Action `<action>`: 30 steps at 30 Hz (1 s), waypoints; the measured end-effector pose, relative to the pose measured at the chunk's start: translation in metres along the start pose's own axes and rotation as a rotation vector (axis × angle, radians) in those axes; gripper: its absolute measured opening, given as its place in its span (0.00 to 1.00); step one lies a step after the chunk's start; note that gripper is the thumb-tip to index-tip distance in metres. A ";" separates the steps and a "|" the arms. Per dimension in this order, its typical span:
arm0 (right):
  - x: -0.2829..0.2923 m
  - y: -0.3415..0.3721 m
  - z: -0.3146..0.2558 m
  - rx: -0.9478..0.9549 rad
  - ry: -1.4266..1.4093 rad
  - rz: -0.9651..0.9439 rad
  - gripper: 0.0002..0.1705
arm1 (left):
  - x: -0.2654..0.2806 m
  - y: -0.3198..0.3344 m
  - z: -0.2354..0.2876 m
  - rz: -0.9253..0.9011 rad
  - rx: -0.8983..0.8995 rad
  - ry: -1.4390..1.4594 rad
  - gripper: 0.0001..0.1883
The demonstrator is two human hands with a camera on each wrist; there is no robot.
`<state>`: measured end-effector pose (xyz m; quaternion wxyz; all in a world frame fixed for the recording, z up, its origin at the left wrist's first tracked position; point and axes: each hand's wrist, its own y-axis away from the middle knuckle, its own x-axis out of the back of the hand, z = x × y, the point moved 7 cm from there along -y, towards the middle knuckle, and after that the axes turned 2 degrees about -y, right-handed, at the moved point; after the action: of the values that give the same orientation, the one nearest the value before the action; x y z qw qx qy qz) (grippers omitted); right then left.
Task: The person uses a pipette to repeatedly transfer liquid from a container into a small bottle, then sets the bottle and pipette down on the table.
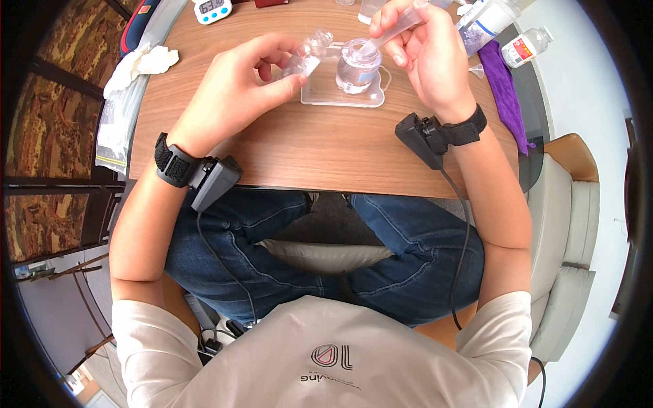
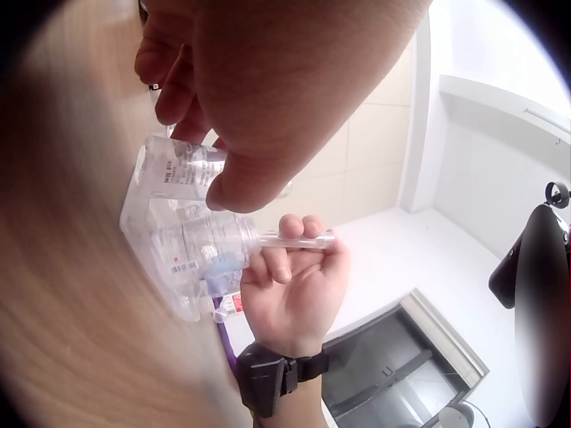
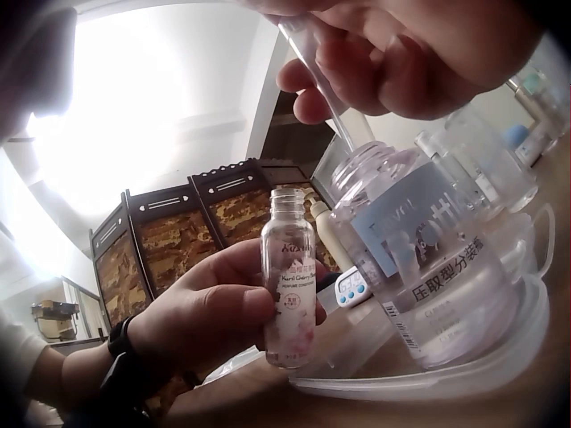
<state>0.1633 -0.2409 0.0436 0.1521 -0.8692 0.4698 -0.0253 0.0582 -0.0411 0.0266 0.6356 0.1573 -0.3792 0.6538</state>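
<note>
Dropper (image 1: 399,28), slender, translucent, squat clear bottle (image 1: 358,69)

A clear larger bottle (image 1: 358,76) with a blue and white label stands uncapped on a shallow clear tray (image 1: 343,104), which lies flat between the left and right edges of the desk (image 1: 272,153). A translucent pipette (image 1: 401,25), gripped by the right hand (image 1: 437,61), slants into its mouth. The left hand (image 1: 246,81) pinches a slim, open small bottle (image 3: 291,290) with a pink-flowered label, nearly upright.
</note>
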 end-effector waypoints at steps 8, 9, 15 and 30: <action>0.023 0.007 -0.073 0.334 -0.159 0.165 0.25 | -0.002 0.001 0.002 -0.007 -0.047 0.001 0.22; 0.025 0.009 -0.079 0.374 -0.186 0.175 0.25 | -0.002 0.000 0.003 -0.006 -0.047 0.001 0.22; 0.024 0.007 -0.071 0.377 -0.264 0.134 0.26 | -0.004 -0.003 0.012 0.007 -0.084 -0.031 0.21; 0.016 0.004 -0.061 0.316 -0.378 0.106 0.31 | 0.001 -0.001 0.016 0.026 -0.098 -0.030 0.21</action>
<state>0.1572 -0.2706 0.0986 0.3720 -0.7982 0.4681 0.0724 0.0552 -0.0517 0.0377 0.6283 0.1308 -0.4224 0.6401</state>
